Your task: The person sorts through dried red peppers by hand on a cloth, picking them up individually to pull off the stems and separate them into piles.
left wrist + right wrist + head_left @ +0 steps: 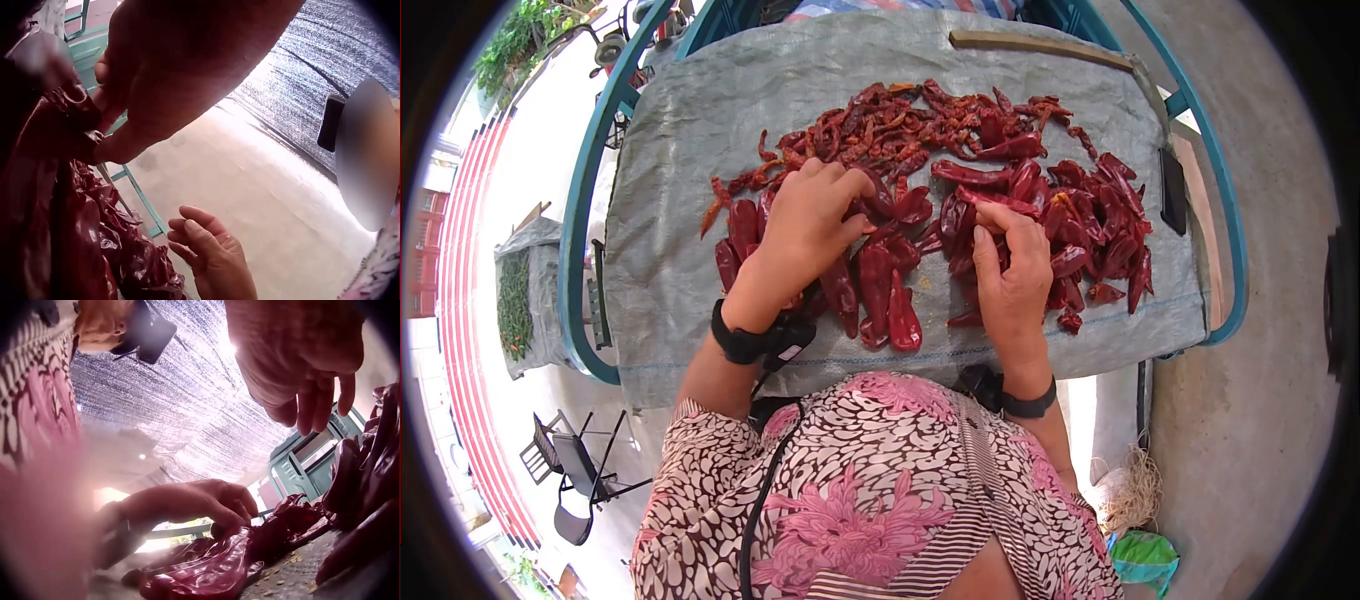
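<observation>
Pinching a pepper [882,200] in left hand [808,215], with right hand [1014,275] loosely open, empty. Seemingly part-sorted into heaps [1095,220], with loose peppers [903,320] left.

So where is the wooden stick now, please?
In the head view, the stick lies along the far edge of the sheet, right of centre, beyond the peppers.

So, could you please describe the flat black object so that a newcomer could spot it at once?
Find the grey cloth inside the blue-green frame. Near its right edge, just past the right-hand heap of red chillies, lies a flat black rectangle. Its smooth, dark face sets it apart from the chillies and the pale wood beside it.
</observation>
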